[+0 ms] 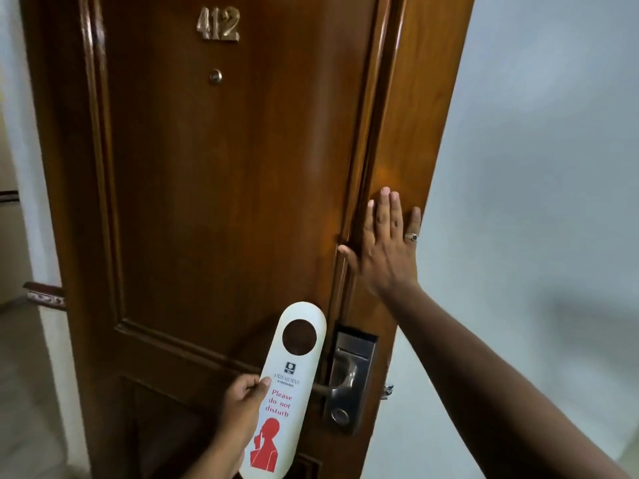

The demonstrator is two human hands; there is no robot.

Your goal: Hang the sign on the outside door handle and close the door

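A white "Please do not disturb" sign (280, 392) with a round hole near its top and a red figure at the bottom is held upright in my left hand (242, 399), gripped along its left edge. It sits just left of the metal lever handle (340, 382) on the lock plate (351, 378), overlapping the lever's tip; the hole is above the lever. My right hand (383, 243) lies flat, fingers spread, on the free edge of the brown wooden door (224, 184), above the lock.
The door carries brass numbers 412 (218, 24) and a peephole (215, 77). A pale wall (536, 167) stands to the right. On the left are a white door frame (24, 133), a floor strip and a dark patterned object (45, 294).
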